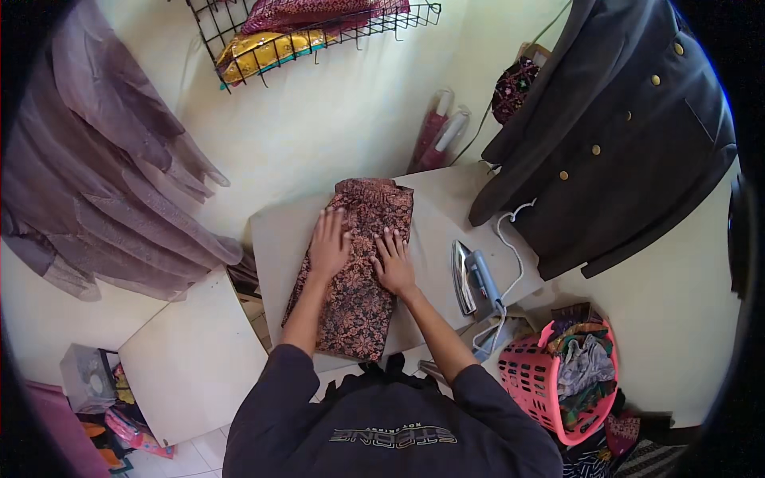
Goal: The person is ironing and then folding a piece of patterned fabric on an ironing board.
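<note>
A folded garment of dark cloth with an orange-pink floral pattern (pixel 358 299) lies lengthwise on a cloth-covered board (pixel 430 209). My left hand (pixel 330 242) rests flat on its left side, fingers spread a little and pointing away from me. On the right side of the cloth lies my right hand (pixel 394 260), palm down with fingers apart. The cloth's far end is gathered like a waistband. An electric iron (pixel 478 281) lies on its side on the board to the right, its pale cord looping beside it.
A pink plastic basket (pixel 532 382) heaped with clothes stands at the lower right. A dark jacket with brass-coloured buttons (pixel 621 131) hangs over the right side, a mauve garment (pixel 119 167) at the left. Above is a black wire rack (pixel 263 71); lower left, a white tabletop (pixel 197 358).
</note>
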### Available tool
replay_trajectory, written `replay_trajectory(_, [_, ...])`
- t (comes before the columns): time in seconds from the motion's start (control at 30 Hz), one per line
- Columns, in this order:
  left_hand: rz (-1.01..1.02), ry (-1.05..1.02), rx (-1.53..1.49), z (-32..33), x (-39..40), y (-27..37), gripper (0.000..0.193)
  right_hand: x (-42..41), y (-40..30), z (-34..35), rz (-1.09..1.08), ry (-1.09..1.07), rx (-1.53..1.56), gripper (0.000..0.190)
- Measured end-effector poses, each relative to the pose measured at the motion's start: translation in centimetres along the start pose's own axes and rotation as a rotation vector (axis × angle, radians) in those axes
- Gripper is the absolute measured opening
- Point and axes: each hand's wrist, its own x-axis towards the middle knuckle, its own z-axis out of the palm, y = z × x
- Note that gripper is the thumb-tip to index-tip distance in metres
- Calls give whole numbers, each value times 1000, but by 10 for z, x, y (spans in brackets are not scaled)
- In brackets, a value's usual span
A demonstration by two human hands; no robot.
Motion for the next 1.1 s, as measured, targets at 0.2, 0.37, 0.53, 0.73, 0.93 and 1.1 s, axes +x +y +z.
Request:
replay_trajectory(0.2, [-340,-150,185,-8,-56,-13,60,24,13,17,-75,-10,4,56])
replay_trajectory(0.37, [-299,1,209,20,-83,7,62,48,2,0,-114,-91,-164,56])
replay_trajectory(0.53, [-120,12,176,-1,-95,23,66,-10,-53,-3,-212,-74,52,59])
replay_trajectory(0.73, [-51,-125,46,-18,-107,22,65,-24,-34,-8,-174,-119,117,57])
replay_trajectory(0.93, [199,-372,-51,-56,-150,15,63,-56,-36,-50,-407,-347,372,68])
replay_trajectory(1.1, [156,-375,31,-37,-161,10,60,-81,-40,-64,-532,-431,200,102])
